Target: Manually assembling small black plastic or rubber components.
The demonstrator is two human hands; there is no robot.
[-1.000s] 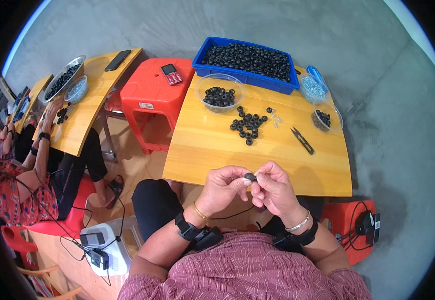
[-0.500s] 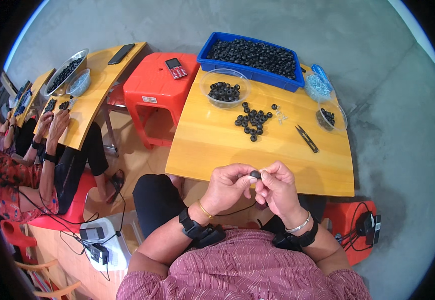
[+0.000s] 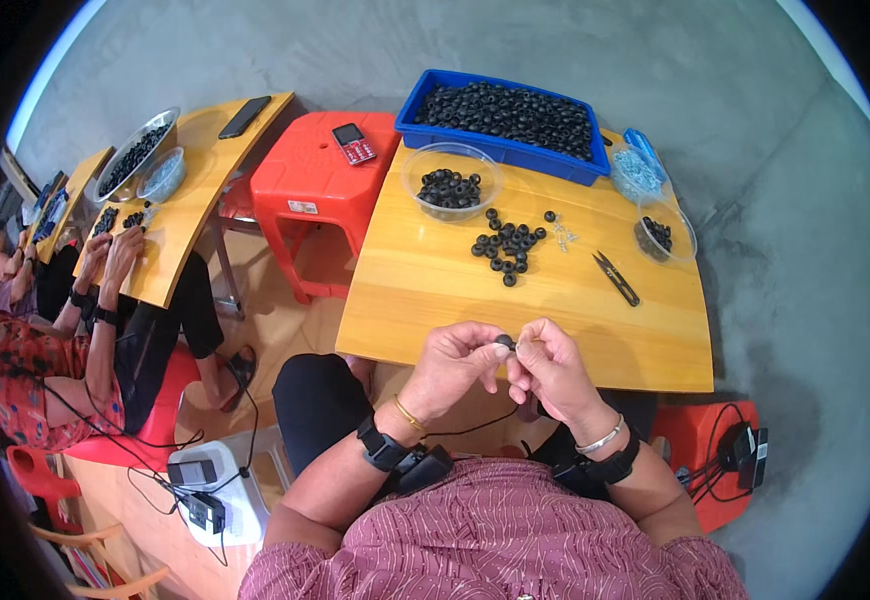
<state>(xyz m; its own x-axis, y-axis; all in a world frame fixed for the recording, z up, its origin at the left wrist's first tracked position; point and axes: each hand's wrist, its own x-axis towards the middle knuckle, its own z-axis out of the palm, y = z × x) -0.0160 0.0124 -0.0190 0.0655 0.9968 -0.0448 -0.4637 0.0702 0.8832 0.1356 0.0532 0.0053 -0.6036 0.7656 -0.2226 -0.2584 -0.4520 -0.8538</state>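
Hands (image 3: 449, 365) have shifted slightly, black bead (image 3: 505, 341) between them.

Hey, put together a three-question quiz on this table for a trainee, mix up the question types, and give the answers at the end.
1. Fill in the gap: the left hand and the right hand meet at one small black ____.

2. Multiple choice: which container stands at the far edge of the wooden table?
A) a wicker basket
B) a blue tray
C) a glass jar

3. True or false: the black snips lie on the table, apart from both hands.

Key: 1. bead; 2. B; 3. true.
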